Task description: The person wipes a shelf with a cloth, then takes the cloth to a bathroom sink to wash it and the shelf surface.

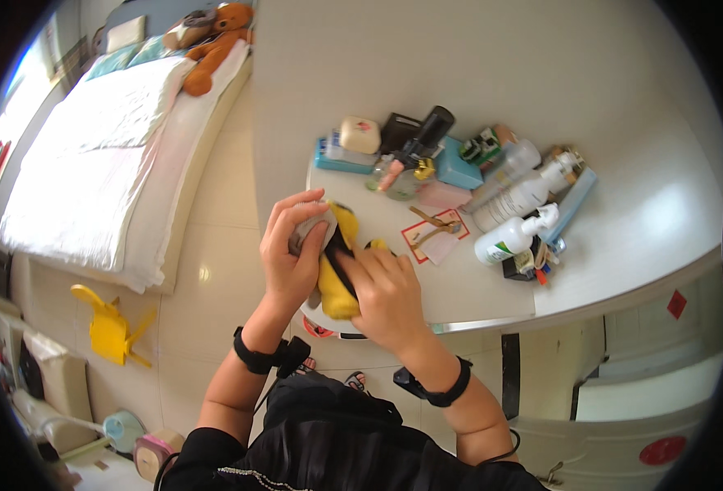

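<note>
My left hand (291,251) grips a grey ribbed piece of fabric (308,232), its fingers curled over the top. Against it lies a yellow and black fabric item (337,294), perhaps a sock or glove; I cannot tell which. My right hand (389,294) is closed on that item's right side, with some fingers hidden in the dark fold. Both hands are above the near left edge of a white table (484,301). Right of them, a watch with a tan strap (438,228) lies on a red-edged card (412,240).
Behind the hands stand a cream soap box (360,135), a black-handled brush or bottle (435,129) and a light blue box (457,162). White pump and spray bottles (502,242) are at the right. A bed (85,202) and a yellow chair (108,334) are at the left.
</note>
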